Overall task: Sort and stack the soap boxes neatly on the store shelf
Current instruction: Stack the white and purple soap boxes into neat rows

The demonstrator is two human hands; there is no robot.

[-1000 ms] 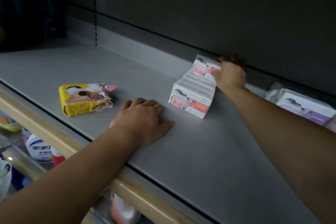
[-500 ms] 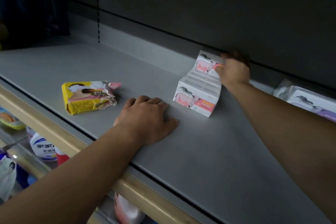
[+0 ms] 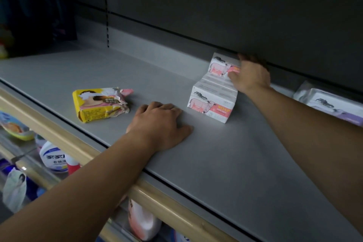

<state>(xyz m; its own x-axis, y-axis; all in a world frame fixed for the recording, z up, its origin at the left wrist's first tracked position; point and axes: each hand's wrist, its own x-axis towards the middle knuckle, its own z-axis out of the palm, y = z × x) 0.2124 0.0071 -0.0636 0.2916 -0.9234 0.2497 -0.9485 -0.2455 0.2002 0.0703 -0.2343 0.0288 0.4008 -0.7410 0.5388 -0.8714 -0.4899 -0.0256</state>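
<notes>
Nothing moved: right hand (image 3: 250,76) still grips rear soap box (image 3: 223,65).

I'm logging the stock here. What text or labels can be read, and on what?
"SOAP": front pink-and-white box, on its orange panel; smaller print below blurred.
Rear box, gripped by the right hand: blurred.
Yellow soap packet: too small.
White bottle below: Chinese characters, unclear.

The right hand (image 3: 250,76) holds the rear pink soap box (image 3: 223,66) at the shelf (image 3: 216,163) back; the left hand (image 3: 160,125) rests flat.
</notes>
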